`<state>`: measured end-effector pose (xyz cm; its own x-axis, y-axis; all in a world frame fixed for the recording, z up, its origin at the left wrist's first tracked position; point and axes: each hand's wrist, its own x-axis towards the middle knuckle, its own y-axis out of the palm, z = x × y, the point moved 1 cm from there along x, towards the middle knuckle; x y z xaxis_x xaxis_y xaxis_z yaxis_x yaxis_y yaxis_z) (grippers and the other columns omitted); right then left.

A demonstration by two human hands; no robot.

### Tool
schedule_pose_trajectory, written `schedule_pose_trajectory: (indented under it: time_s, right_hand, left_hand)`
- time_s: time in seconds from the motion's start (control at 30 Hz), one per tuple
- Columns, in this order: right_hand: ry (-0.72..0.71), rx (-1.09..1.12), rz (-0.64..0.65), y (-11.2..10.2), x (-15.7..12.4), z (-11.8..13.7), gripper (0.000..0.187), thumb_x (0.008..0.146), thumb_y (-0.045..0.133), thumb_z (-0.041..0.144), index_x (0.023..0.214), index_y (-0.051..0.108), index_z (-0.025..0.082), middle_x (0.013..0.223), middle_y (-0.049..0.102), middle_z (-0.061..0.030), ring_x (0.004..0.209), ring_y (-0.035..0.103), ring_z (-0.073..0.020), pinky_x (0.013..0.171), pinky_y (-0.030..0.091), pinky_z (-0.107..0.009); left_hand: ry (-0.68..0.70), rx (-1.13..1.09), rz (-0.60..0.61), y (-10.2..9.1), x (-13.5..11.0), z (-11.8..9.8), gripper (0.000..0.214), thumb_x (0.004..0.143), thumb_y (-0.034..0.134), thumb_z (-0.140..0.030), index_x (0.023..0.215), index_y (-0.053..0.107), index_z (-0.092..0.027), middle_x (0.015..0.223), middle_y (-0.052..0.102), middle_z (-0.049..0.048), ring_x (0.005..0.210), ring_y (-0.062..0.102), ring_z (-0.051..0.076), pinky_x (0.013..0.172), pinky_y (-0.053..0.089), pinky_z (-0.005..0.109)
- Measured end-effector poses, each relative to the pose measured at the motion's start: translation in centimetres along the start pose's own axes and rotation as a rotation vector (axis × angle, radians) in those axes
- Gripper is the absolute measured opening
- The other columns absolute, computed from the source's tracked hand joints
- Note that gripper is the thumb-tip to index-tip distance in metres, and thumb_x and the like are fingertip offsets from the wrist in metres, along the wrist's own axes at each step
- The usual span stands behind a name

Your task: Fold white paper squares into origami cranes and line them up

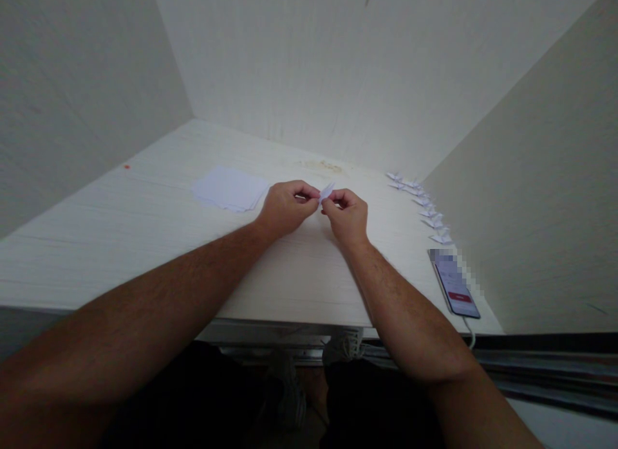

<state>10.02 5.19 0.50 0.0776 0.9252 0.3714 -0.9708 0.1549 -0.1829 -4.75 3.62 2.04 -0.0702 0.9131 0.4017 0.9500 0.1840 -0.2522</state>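
phone (452, 285) beside right wall (541, 198), pale cable (474, 337) attached

this side of both hands (286, 208), tabletop (290, 275) lies open; a phone (454, 285) and apparently folded papers (431, 215) obstruct the right.

On the desk (290, 275), paper sheets (229, 186) lie left of centre; origami cranes (429, 215) line the right edge from the far right corner toward a smartphone (456, 285) near the front right corner.
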Motion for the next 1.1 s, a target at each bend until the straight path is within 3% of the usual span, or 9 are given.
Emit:
schedule_pose_trajectory:
  time_s: [0.63,0.83,1.1]
  right_hand:
    - [0.048,0.034,-0.022,0.23,-0.17,0.40,0.009,0.067,0.067,0.029,0.070,0.063,0.021,0.061,0.062,0.0027,0.057,0.057,-0.0124,0.057,0.048,-0.027]
    - [0.040,0.058,-0.019,0.42,-0.29,0.40,0.009,0.067,0.066,0.027,0.069,0.059,0.022,0.059,0.058,0.0039,0.057,0.057,-0.0128,0.057,0.048,-0.027]
    - [0.047,0.259,0.013,0.79,-0.01,0.09,0.027,0.062,0.069,0.026,0.082,0.052,0.024,0.065,0.062,0.0066,0.056,0.059,-0.0113,0.059,0.052,-0.027]
  left_hand:
    - [-0.026,0.031,-0.038,-0.05,0.38,0.24,0.009,0.067,0.066,-0.020,0.073,0.073,-0.017,0.070,0.073,0.0021,0.063,0.063,0.014,0.061,0.051,0.026]
    - [-0.005,-0.114,-0.036,0.33,0.40,0.66,0.014,0.063,0.067,-0.017,0.078,0.065,-0.018,0.068,0.069,0.0005,0.060,0.060,0.012,0.058,0.049,0.024]
    - [-0.100,-0.126,0.048,0.25,0.35,-0.20,0.014,0.067,0.067,-0.018,0.080,0.069,-0.015,0.072,0.071,0.0018,0.064,0.062,0.013,0.060,0.049,0.025]
